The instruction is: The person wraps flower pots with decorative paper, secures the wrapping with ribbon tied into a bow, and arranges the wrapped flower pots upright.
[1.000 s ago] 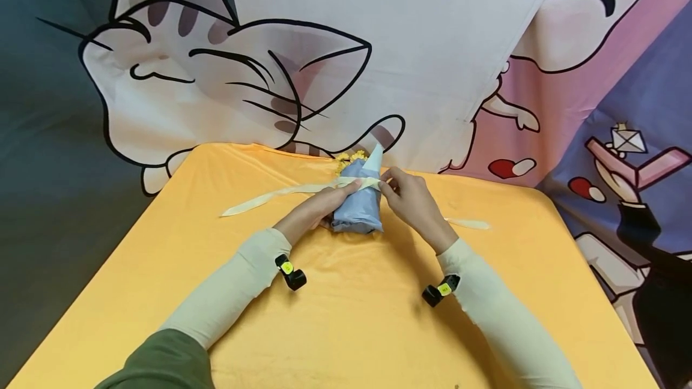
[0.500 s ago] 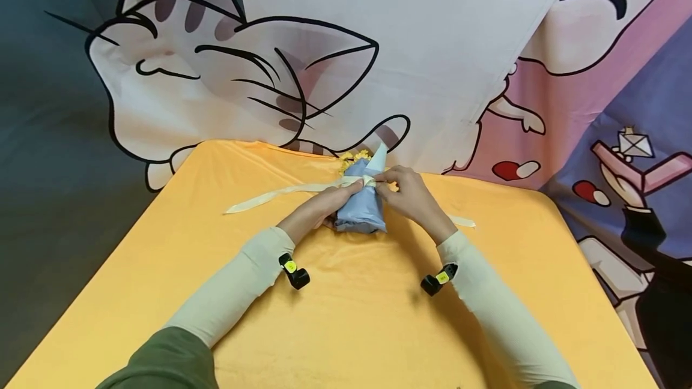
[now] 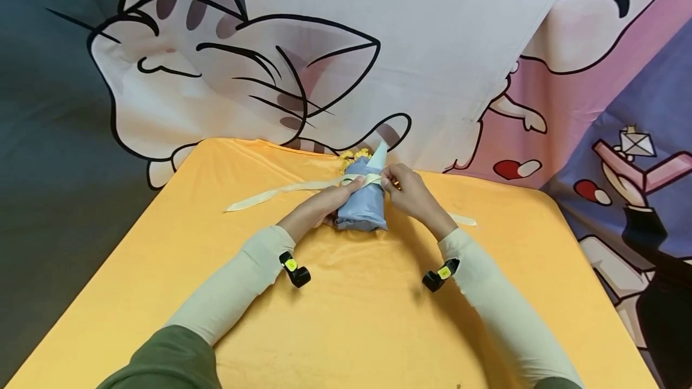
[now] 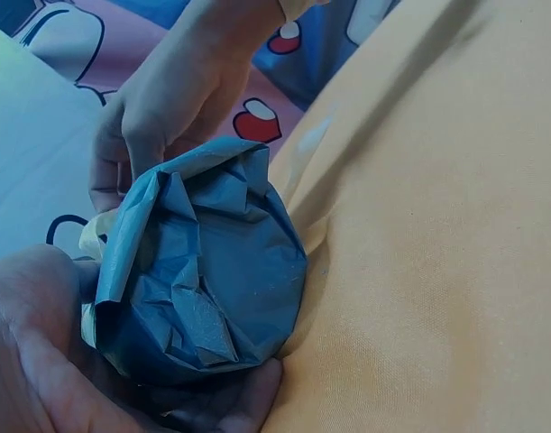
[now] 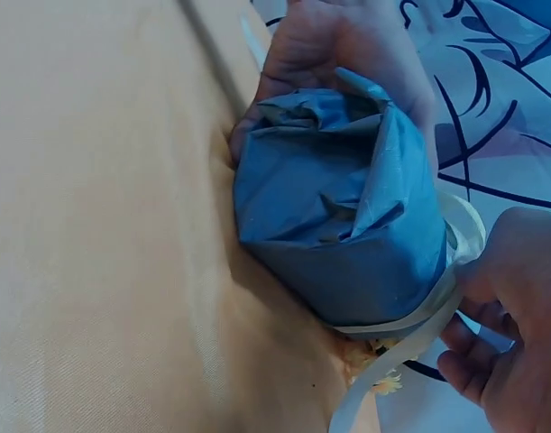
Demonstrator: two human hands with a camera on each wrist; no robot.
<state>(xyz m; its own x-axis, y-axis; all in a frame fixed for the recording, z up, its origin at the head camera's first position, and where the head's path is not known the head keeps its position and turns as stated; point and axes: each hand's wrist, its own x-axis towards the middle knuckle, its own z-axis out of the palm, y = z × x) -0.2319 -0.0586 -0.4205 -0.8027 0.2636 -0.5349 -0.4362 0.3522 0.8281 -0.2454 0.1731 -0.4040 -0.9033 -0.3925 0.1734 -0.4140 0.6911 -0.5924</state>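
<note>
A bouquet (image 3: 361,210) in blue wrapping paper lies on the yellow cloth, its folded, crumpled base (image 4: 230,271) toward me. Small yellow flowers (image 3: 348,159) show at its far end beside a pale paper tip (image 3: 379,156). Around its middle runs a cream ribbon (image 3: 265,196), one tail stretching left over the cloth. My left hand (image 3: 323,203) grips the bouquet from the left, thumb on top at the ribbon; its other fingers are mostly hidden underneath. On the right side, my right hand (image 3: 409,192) pinches the ribbon between thumb and fingers. A ribbon length (image 5: 374,383) hangs below those fingers.
The yellow-covered table (image 3: 346,329) spreads toward me and to both sides. Behind it hangs a cartoon-printed cloth (image 3: 432,65), close to the bouquet's far end. The other ribbon tail (image 3: 464,220) lies right of my right wrist.
My right hand shifted left over the bouquet, then drew back right with the ribbon. The right ribbon tail lies shorter on the cloth. My left hand keeps its hold.
</note>
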